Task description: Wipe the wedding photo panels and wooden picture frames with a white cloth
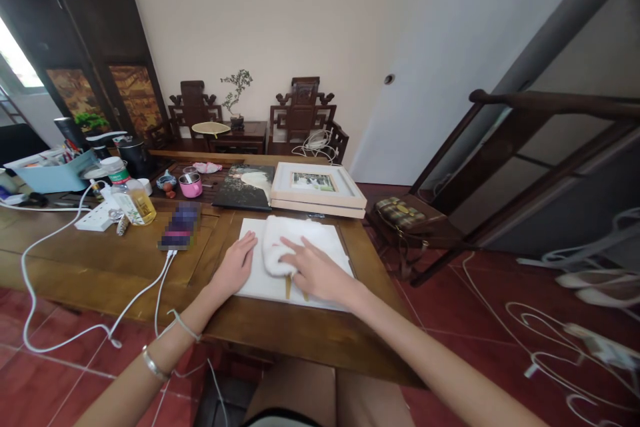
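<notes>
My left hand (238,263) lies with its fingers stretched out on the left edge of a white rectangular board (330,240). A folded white cloth (277,240), thick and fluffy, rests on the middle of this board. My right hand (313,268) holds the cloth from above, with the index finger reaching over its top and the thumb side low at its edge. Two yellowish-brown strips (288,287) show on the board just below the cloth. The cloth and my right hand hide the middle of the board.
Behind the board lie stacked framed pictures (320,195) and a dark picture panel (244,187). To the left are a blurred phone (180,227) on white cables, a bottle (131,197), a power strip (95,218) and a pink cup (191,183). A wooden chair (445,227) stands right of the table.
</notes>
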`<act>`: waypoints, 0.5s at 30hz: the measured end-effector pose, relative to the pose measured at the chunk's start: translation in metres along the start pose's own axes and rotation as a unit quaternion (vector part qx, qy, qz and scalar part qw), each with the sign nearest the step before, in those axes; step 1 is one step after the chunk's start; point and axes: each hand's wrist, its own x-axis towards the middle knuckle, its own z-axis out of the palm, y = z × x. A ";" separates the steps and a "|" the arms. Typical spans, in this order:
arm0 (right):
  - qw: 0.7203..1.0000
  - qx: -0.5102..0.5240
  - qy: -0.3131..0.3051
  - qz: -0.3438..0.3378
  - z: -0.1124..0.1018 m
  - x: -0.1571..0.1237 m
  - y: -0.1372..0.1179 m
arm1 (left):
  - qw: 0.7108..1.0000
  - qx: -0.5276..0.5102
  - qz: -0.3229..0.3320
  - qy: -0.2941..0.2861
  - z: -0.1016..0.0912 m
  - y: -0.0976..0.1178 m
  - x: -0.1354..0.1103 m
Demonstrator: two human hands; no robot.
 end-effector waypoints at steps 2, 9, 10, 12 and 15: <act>0.999 -0.024 0.012 0.029 0.001 0.025 0.008 | 1.000 -0.014 0.000 0.011 -0.001 0.003 0.000; 0.998 -0.040 0.031 -0.021 0.015 0.056 -0.019 | 0.988 -0.080 -0.070 0.116 -0.014 0.019 0.001; 0.997 -0.035 0.025 -0.059 0.016 0.050 -0.026 | 0.984 -0.092 -0.078 0.133 -0.015 0.020 0.001; 0.992 -0.020 0.007 -0.124 0.015 0.033 -0.038 | 0.977 -0.111 -0.087 0.158 -0.017 0.021 0.000; 0.988 0.017 -0.037 -0.150 0.005 0.001 -0.048 | 0.976 -0.112 -0.094 0.163 -0.018 0.020 0.000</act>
